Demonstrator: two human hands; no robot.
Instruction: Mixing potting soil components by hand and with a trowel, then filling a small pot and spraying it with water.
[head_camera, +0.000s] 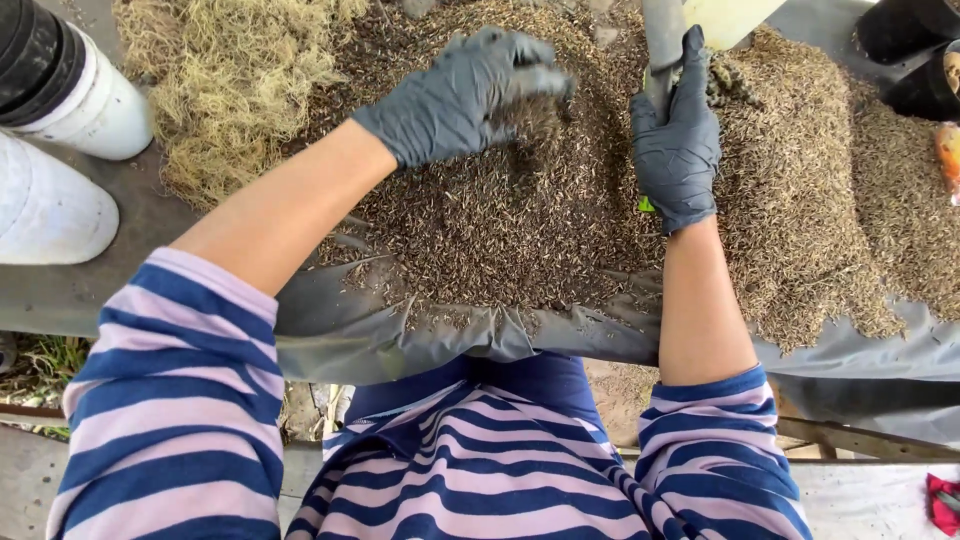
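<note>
Grey sheeting (420, 335) covers the tabletop and sags over its near edge, and a broad heap of dark brown seed husks (520, 215) lies spread across it, running paler and thicker toward the right. Above the middle of the heap the left hand (470, 90), in a dark grey glove, is cupped with its fingers curled over a small clutch of husks (a few strands hang blurred beneath the fingertips). Just to its right, the right hand (678, 140), gloved the same way, is closed around a grey handle (660, 45) that rises out of the top of the view; a small green bit shows below the palm. A mound of pale dry straw (235, 75) sits at the upper left of the heap, well apart from both hands. Two white containers (60, 160) stand at the left edge. Striped blue and pink sleeves fill the foreground.
</note>
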